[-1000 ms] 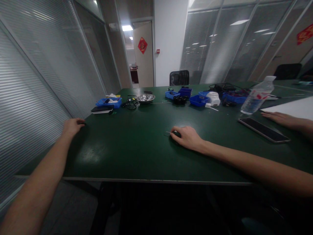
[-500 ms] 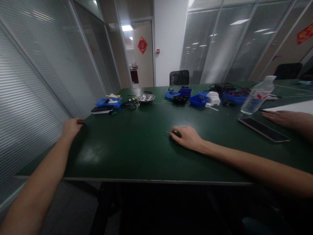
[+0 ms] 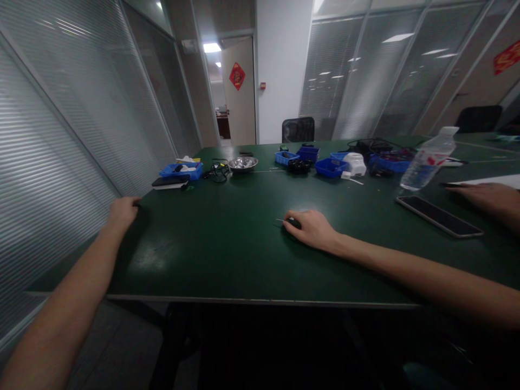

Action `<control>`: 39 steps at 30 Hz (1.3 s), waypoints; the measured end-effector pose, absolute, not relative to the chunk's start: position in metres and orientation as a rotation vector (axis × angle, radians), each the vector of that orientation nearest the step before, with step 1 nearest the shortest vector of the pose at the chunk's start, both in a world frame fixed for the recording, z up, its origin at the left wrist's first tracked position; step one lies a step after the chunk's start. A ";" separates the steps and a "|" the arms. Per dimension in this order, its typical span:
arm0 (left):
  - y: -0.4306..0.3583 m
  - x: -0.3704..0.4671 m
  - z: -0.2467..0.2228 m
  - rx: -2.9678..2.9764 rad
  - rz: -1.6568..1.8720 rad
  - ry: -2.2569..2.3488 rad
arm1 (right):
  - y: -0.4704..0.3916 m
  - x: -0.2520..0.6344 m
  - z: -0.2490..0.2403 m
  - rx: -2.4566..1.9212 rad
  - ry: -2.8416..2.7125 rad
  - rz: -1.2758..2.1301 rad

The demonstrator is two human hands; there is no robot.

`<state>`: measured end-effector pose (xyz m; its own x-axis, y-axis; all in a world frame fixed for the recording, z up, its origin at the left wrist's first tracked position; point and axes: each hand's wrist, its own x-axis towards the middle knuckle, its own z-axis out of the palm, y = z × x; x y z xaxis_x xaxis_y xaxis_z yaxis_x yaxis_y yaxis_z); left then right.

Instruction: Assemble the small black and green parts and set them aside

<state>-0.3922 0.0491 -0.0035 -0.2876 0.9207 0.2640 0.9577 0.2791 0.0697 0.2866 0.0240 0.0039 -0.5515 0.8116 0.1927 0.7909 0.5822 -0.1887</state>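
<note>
On the dark green table (image 3: 219,244), my right hand (image 3: 312,227) is closed around a black-handled tool (image 3: 293,222). A thin metal shaft sticks out of the tool to the left, like that of a small screwdriver. My left hand (image 3: 124,211) rests at the table's left edge, fingers closed on a small dark object (image 3: 137,205). Most of that object is hidden by the fingers, so its kind does not show. Bare tabletop lies between the two hands.
Beyond my left hand are a notebook (image 3: 170,183), a blue basket (image 3: 190,172) and a metal bowl (image 3: 242,164). A blue tray (image 3: 331,169), a bottle (image 3: 426,160) and a phone (image 3: 439,215) stand to the right. A co-worker's hand (image 3: 489,197) lies on white paper (image 3: 495,180).
My left hand has shifted slightly right, and less of its dark object shows. The co-worker's hand has moved a little right. My right hand stays where it was.
</note>
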 end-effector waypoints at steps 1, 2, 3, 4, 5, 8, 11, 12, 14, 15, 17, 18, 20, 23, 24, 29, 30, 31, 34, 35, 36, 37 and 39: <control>0.049 -0.391 -0.004 -1.740 -0.315 -2.363 | 0.024 0.287 0.004 -1.320 -2.554 0.112; 0.048 -0.390 -0.004 -1.711 -0.310 -2.356 | 0.024 0.287 0.004 -1.318 -2.552 0.105; 0.047 -0.388 -0.003 -1.681 -0.306 -2.350 | 0.024 0.286 0.004 -1.317 -2.552 0.099; 0.047 -0.387 -0.003 -1.665 -0.305 -2.344 | 0.023 0.286 0.004 -1.318 -2.553 0.095; 0.046 -0.386 -0.003 -1.653 -0.306 -2.340 | 0.024 0.286 0.004 -1.320 -2.554 0.093; 0.046 -0.387 -0.002 -1.629 -0.303 -2.344 | 0.024 0.286 0.004 -1.328 -2.558 0.109; 0.046 -0.391 -0.002 -1.614 -0.287 -2.356 | 0.024 0.286 0.004 -1.332 -2.559 0.119; 0.047 -0.392 -0.002 -1.613 -0.277 -2.361 | 0.024 0.286 0.004 -1.331 -2.558 0.121; 0.047 -0.394 -0.003 -1.616 -0.258 -2.370 | 0.024 0.286 0.004 -1.323 -2.553 0.122; 0.047 -0.394 -0.003 -1.618 -0.251 -2.374 | 0.024 0.286 0.004 -1.319 -2.553 0.121; 0.048 -0.393 -0.003 -1.622 -0.244 -2.374 | 0.024 0.286 0.004 -1.320 -2.555 0.117; 0.047 -0.392 -0.004 -1.622 -0.243 -2.372 | 0.025 0.286 0.005 -1.325 -2.558 0.114; 0.047 -0.390 -0.004 -1.624 -0.245 -2.362 | 0.025 0.286 0.005 -1.336 -2.564 0.112; 0.044 -0.386 -0.003 -1.613 -0.261 -2.338 | 0.024 0.286 0.005 -1.335 -2.566 0.111; 0.043 -0.385 -0.003 -1.609 -0.264 -2.333 | 0.024 0.287 0.005 -1.329 -2.566 0.113; 0.040 -0.381 -0.001 -1.592 -0.259 -2.343 | 0.024 0.287 0.005 -1.312 -2.567 0.116; 0.040 -0.381 -0.001 -1.588 -0.255 -2.344 | 0.024 0.287 0.005 -1.318 -2.565 0.100; 0.040 -0.380 -0.001 -1.588 -0.248 -2.345 | 0.024 0.287 0.005 -1.324 -2.565 0.086; 0.040 -0.377 0.000 -1.587 -0.227 -2.350 | 0.024 0.286 0.005 -1.325 -2.566 0.076; 0.040 -0.376 0.000 -1.586 -0.223 -2.353 | 0.024 0.286 0.005 -1.321 -2.567 0.084; 0.040 -0.376 0.000 -1.586 -0.222 -2.356 | 0.024 0.286 0.005 -1.317 -2.568 0.090; 0.039 -0.375 0.000 -1.588 -0.223 -2.357 | 0.024 0.286 0.005 -1.313 -2.568 0.096; 0.039 -0.375 0.000 -1.599 -0.227 -2.352 | 0.024 0.286 0.006 -1.309 -2.568 0.110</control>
<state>-0.3752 0.0393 0.0004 -0.3437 0.8821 0.3222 0.9275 0.3726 -0.0308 0.2863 0.0236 0.0058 -0.5621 0.8045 0.1921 0.7852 0.5920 -0.1818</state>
